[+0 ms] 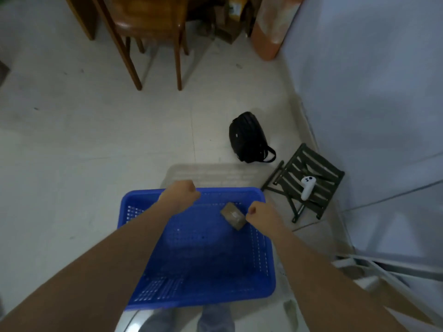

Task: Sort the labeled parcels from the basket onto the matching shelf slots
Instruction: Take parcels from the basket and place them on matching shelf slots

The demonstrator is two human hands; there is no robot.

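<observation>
A blue plastic basket (143, 236) sits low in front of me. One small brown parcel (232, 214) with a pale label lies in its far right corner. My left hand (183, 194) is curled into a fist over the basket's far rim, and nothing shows in it. My right hand (260, 213) is also a fist, just right of the parcel and overlapping its end; I see nothing held in it. Both forearms reach out over the basket. No shelf slots are in view.
A black backpack (248, 137) lies on the tiled floor beyond the basket. A dark folding stool (322, 168) with a white controller (306, 188) on it stands at the right by the wall. A wooden chair (148, 27) and boxes are at the back.
</observation>
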